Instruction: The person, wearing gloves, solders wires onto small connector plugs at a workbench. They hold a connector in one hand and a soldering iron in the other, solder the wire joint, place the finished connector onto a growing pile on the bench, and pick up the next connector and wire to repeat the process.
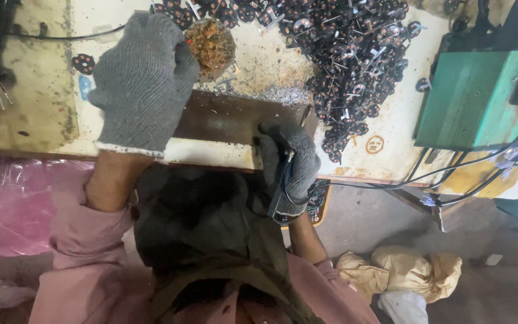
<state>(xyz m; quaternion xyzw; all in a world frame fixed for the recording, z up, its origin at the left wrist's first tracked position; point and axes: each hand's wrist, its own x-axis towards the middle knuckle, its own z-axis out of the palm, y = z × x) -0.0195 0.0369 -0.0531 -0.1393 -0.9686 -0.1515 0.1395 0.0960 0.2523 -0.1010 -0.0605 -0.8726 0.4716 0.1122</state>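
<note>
My left hand, in a grey knit glove, is raised over the bench and grips a round brown disc-shaped part speckled with small dots. My right hand, also gloved in grey, is closed around a dark handled tool at the near edge of the bench. Between the two hands lies a dark metal plate with metal filings along its far edge. Behind it sits a large heap of small dark round parts.
A green metal box stands at the right with black cables trailing from it. Pink plastic sheeting lies at the left. Crumpled tan bags rest on the floor at lower right.
</note>
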